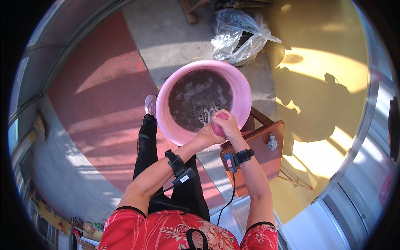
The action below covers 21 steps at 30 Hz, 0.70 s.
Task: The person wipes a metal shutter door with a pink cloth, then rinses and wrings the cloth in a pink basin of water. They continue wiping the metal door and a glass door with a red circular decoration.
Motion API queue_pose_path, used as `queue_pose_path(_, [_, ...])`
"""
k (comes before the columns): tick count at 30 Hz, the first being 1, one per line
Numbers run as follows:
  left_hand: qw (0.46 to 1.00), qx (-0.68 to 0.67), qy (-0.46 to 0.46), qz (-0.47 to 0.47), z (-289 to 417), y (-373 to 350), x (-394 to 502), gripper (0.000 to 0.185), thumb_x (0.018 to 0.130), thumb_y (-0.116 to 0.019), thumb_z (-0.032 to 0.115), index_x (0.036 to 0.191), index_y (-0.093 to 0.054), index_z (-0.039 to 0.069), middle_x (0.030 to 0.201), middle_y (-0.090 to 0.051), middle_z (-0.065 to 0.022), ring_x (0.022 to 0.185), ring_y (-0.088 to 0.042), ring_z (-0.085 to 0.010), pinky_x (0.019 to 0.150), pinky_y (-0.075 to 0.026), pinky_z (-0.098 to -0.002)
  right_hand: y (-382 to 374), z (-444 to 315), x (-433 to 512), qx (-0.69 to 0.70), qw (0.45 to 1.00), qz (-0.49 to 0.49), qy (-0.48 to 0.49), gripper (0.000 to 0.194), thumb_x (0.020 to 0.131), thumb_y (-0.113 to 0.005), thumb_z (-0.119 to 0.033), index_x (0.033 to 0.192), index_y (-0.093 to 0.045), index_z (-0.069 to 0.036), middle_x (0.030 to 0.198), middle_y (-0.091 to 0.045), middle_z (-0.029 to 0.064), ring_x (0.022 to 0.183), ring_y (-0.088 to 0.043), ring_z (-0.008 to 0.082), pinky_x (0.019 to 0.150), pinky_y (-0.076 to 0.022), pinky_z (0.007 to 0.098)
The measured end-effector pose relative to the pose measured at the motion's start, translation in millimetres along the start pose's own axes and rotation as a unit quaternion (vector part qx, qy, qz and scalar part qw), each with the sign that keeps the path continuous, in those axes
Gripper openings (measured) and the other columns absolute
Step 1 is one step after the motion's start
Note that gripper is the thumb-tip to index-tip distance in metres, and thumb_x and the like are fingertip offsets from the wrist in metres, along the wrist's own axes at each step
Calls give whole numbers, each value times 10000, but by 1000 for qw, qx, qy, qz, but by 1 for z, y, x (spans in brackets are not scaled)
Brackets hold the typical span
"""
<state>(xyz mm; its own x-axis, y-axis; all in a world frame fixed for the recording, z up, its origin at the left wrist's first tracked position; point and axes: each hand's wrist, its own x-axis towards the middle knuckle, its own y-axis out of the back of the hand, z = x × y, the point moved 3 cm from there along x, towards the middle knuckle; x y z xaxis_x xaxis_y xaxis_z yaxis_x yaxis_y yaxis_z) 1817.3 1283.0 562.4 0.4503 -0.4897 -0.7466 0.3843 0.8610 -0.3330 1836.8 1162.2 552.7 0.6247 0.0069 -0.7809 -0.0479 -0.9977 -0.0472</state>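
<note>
My left hand [207, 136] and my right hand [229, 122] are both closed around a wet, bunched pink cloth [217, 129]. They hold it over the near right side of a large pink plastic tub [242, 93]. Dark, murky water [193, 93] with patches of foam stands in the tub. Whitish streams of water [206, 116] fall from the cloth into it. My hands hide part of the cloth and of the near rim. Each of my wrists bears a black strap with a small device.
A brown wooden stool [256, 156] stands at the right, with a small blue-and-white porcelain bottle [272, 142] on it. Beyond the tub lies a clear plastic bag [240, 34]. A red mat [109, 93] covers the floor at the left. Cables run from both wrist devices.
</note>
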Motion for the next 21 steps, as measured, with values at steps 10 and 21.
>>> queue_pose_path(10, [950,276,6,148,-23,6,26,527,665,-760,249,1041,-514,-27,1005,-624,-300,1010,-599,-428,843,-499,-453,-10,32,28,-301,927,215,54,217,775,-694,-193,912,-611,-46,791,-653,148,760,-640,289,738,-506,371])
queue_pose_path(21, [900,-373,110,-198,2,10,-39,559,780,-733,279,1211,-491,16,918,-611,-152,752,-633,-252,683,-534,-337,17,-24,-56,247,957,-139,51,921,767,-745,-475,1448,-238,-119,1329,-456,134,1213,-472,267,993,-413,403])
